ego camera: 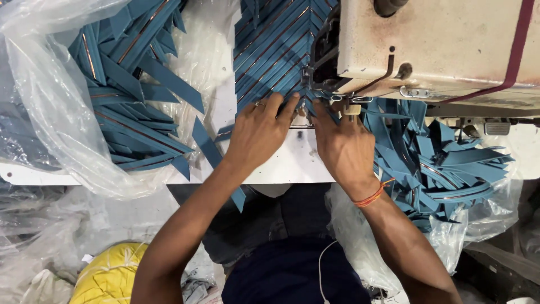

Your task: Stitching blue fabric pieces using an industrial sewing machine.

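My left hand (260, 130) lies flat on a blue fabric strip (292, 84) on the white sewing table (292, 163), fingertips by the needle area. My right hand (343, 143) presses the same strip just right of it, fingers under the sewing machine head (444, 45). An orange thread band circles my right wrist. The strip's part under the presser foot is hidden by my fingers.
A chain of sewn blue strips (275, 39) runs away behind the needle. Loose blue strips (135, 84) lie on clear plastic at the left, more in a plastic bag (450, 169) at the right. A yellow bundle (109, 276) sits low left.
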